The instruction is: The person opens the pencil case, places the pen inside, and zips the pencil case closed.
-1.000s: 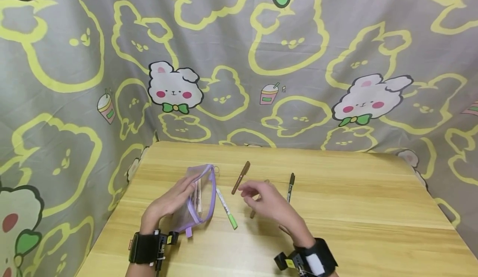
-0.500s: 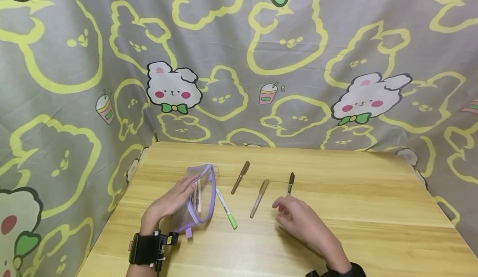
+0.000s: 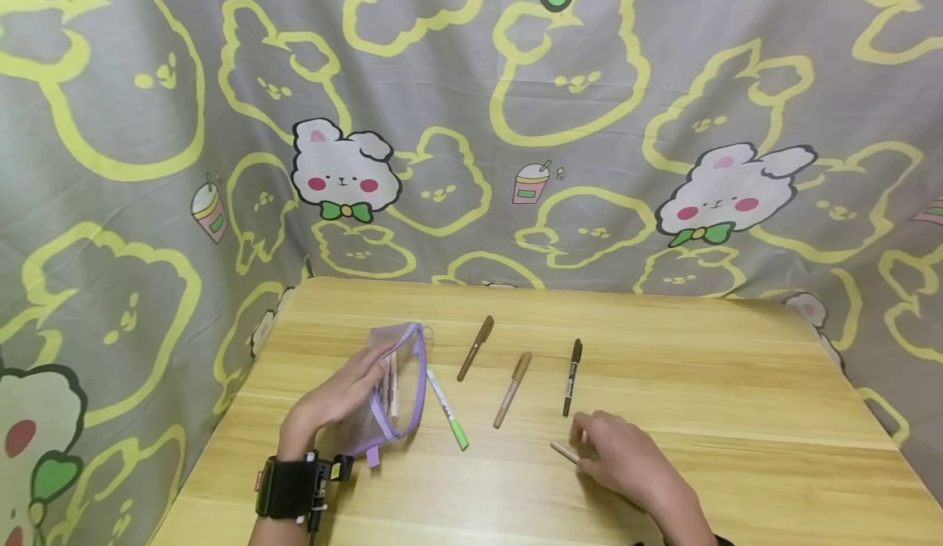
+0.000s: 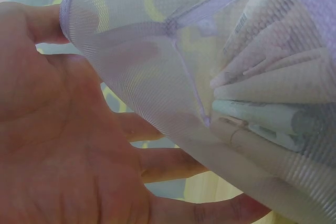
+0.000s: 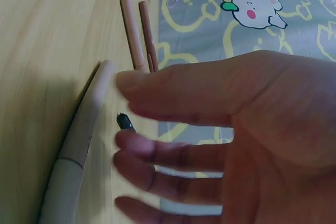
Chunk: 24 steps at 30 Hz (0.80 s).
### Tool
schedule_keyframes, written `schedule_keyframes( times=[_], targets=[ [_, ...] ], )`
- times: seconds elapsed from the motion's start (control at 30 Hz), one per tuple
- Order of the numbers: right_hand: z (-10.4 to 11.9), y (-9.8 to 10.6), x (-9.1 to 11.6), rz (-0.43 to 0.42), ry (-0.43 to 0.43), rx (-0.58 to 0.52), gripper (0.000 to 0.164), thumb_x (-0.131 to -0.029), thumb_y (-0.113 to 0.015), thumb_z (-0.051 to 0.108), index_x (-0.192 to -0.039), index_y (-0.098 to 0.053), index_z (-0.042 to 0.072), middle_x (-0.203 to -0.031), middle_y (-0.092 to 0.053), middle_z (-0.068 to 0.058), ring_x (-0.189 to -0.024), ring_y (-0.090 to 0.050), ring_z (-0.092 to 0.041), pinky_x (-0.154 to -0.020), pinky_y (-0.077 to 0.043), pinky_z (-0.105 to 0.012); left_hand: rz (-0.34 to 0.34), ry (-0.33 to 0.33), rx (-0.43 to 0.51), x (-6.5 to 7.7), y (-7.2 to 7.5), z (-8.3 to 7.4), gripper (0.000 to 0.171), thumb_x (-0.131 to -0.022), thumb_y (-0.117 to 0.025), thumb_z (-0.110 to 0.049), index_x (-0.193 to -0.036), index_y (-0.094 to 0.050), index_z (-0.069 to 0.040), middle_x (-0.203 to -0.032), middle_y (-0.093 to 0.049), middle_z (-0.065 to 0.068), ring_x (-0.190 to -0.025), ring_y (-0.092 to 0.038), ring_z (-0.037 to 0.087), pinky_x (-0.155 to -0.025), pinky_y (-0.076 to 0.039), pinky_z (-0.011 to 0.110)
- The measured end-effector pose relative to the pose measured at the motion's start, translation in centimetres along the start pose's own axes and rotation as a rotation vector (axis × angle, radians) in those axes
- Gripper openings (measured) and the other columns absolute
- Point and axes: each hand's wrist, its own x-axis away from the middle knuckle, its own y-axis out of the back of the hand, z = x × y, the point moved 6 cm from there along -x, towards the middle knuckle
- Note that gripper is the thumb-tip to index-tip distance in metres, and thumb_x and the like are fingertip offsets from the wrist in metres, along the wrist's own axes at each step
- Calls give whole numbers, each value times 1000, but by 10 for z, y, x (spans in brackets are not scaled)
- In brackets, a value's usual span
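My left hand [image 3: 346,386] rests with fairly straight fingers along the left side of a purple-trimmed mesh pencil pouch [image 3: 418,399]. In the left wrist view, several pens [image 4: 262,116] show through its mesh, and the fingertips pass behind it. My right hand [image 3: 622,456] is low over the table at a beige pen [image 3: 564,452], most of which it hides in the head view. The right wrist view has this beige pen [image 5: 79,145] lying beside the slightly bent fingers, with a gap between pen and fingertips.
A green-capped pen [image 3: 448,411] lies by the pouch's mouth. Right of it are a dark brown pen [image 3: 475,349], a light brown pen [image 3: 512,390] and a black pen [image 3: 572,378]. Patterned cloth [image 3: 457,153] hangs behind and left of the wooden table [image 3: 737,390].
My right hand has moved right and toward the near edge, from above the light brown pen to the beige pen, uncovering the light brown and black pens. The left hand stays at the pouch.
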Motion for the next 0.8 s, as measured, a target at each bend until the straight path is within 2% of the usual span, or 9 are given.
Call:
schedule_keyframes(
  times=[0.13,0.33,0.53,0.8],
  targets=[
    [-6,-6,5,78,-25,-16,32,-67,-81,1,-79,-57,17,-68,-52,6,-61,-45,-15,-54,-43,-33,1,6,-9,0,0,0,54,-109,-24,-39,-156,-20,-11,-154,-12,29,-136,-15,49,-98,-17,79],
    [-8,-11,5,104,-42,10,37,-68,-70,-13,-74,-52,18,-64,-49,6,-58,-43,-15,-53,-40,-32,3,13,-14,-1,-1,0,55,-109,-23,-40,-156,-20,-11,-154,-13,30,-135,-17,50,-97,-18,79],
    [-12,-11,6,116,-60,1,38,-67,-68,-15,-74,-52,18,-63,-48,6,-58,-43,-16,-53,-39,-31,4,11,-12,-3,-1,0,55,-109,-24,-40,-156,-20,-10,-154,-12,29,-137,-13,48,-101,-16,77],
    [-16,-14,2,179,3,-62,36,-66,-71,-11,-81,-54,16,-65,-50,5,-58,-44,-15,-51,-38,-28,-5,2,-4,-1,1,-2,52,-110,-25,-34,-155,-22,-8,-153,-15,30,-136,-16,48,-101,-17,76]
  ],
)
